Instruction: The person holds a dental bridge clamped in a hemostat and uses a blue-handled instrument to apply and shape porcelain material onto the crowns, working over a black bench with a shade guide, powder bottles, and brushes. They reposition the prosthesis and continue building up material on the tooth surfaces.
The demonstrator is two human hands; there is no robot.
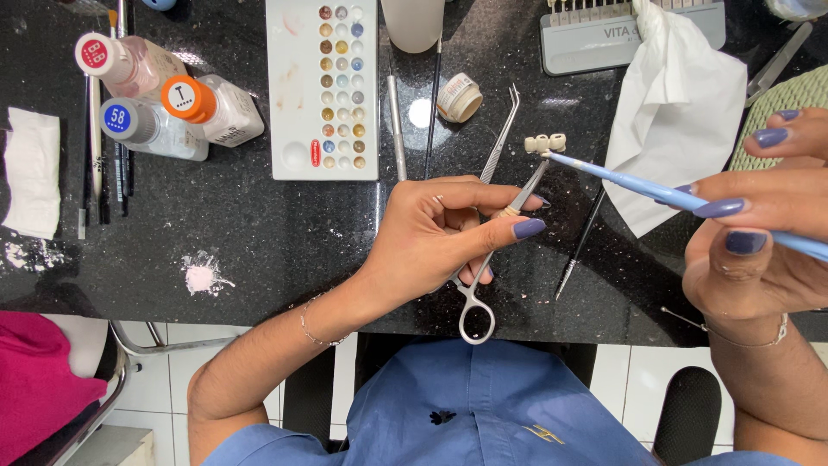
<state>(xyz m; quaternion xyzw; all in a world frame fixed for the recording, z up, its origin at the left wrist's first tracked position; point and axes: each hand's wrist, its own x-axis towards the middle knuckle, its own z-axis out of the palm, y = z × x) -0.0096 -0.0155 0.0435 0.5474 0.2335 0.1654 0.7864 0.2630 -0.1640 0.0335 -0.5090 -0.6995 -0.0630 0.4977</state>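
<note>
Left hand (440,233) sits mid-frame over the black speckled counter (259,233), fingers curled shut around a steel locking forceps (496,250). Ring handles hang below the palm toward the counter edge; the tips point up and to the right. At those tips, a small three-unit dental bridge (545,143), cream-coloured, is clamped and held above the counter.

Right hand (759,233) enters from the right edge, fingers pinched closed on a light blue brush handle (655,192). The brush tip touches the underside of the bridge.

Surroundings, large to small:
- White tissue (681,121), crumpled, draped right of the bridge and partly over a grey shade guide tray (586,43) at the top.
- White mixing palette (322,86) with rows of small coloured wells, upper centre.
- Three plastic bottles (164,103) lying on their sides at upper left, with pink, orange and blue caps.
- Folded white pad (33,173) at far left.
- Second pair of tweezers (500,138) lying on the counter just behind the left hand.
- Thin metal instruments (397,121) between palette and tweezers; another dark pick (580,246) between the two hands.
- Small open jar (459,97), on its side, right of the palette.
- Smear of pale pink powder (201,276) near the front edge, left.
</note>
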